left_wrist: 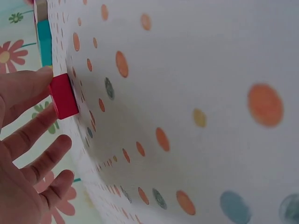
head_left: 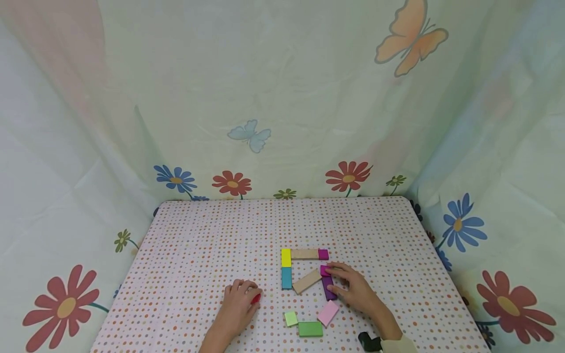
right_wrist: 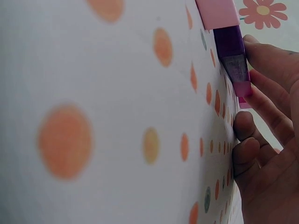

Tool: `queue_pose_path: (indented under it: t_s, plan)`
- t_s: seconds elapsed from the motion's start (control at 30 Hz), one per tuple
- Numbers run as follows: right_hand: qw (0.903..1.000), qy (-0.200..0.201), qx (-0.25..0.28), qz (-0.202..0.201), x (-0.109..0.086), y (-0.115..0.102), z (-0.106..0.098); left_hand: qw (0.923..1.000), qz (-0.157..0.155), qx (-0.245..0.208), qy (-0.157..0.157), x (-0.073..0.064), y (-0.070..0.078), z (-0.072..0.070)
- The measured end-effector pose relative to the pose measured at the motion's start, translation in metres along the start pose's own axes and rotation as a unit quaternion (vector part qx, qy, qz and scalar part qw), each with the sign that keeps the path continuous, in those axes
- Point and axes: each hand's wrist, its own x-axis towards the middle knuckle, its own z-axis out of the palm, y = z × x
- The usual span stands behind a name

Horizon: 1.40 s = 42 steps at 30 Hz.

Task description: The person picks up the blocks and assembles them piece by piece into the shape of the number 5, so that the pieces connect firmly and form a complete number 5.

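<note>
My left hand (head_left: 238,304) rests low over the table, left of the blocks. It pinches a small red block (left_wrist: 64,96) between thumb and index finger, the other fingers spread. With the fingertips, my right hand (head_left: 358,289) touches a magenta block (head_left: 324,270) and the side of a purple block (head_left: 328,288) just below it. In the right wrist view, the thumb lies along the purple block (right_wrist: 229,41) and the index fingertip meets the magenta block (right_wrist: 242,88). A pink block (head_left: 328,314) lies beyond the purple block's near end.
A yellow block (head_left: 286,257), a teal block (head_left: 287,278), a plain wooden block (head_left: 304,254) and another magenta block (head_left: 323,254) form a corner. A slanted wooden block (head_left: 307,282), a lime block (head_left: 291,319) and a green block (head_left: 311,329) lie nearby on the dotted table (head_left: 198,245).
</note>
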Motion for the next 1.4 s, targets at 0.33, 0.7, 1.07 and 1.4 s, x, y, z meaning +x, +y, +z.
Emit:
queue_pose_path:
  t_s: [0.33,0.7,1.07,1.4]
  plan:
    - [1.0000,0.001,-0.001,-0.001,0.000,0.000,0.001,0.9999,0.009,-0.011,0.005,-0.002,-0.003,0.000]
    - [1.0000,0.001,0.004,-0.004,0.000,0.001,0.001,0.9997,0.012,-0.008,0.022,-0.007,-0.013,-0.003]
    - [1.0000,0.001,0.000,-0.004,0.000,0.001,0.001,0.9995,0.005,-0.026,0.019,-0.007,-0.015,-0.004]
    - [1.0000,0.002,0.002,-0.005,0.000,0.001,0.001,0.9993,0.015,-0.033,-0.009,0.001,-0.004,0.001]
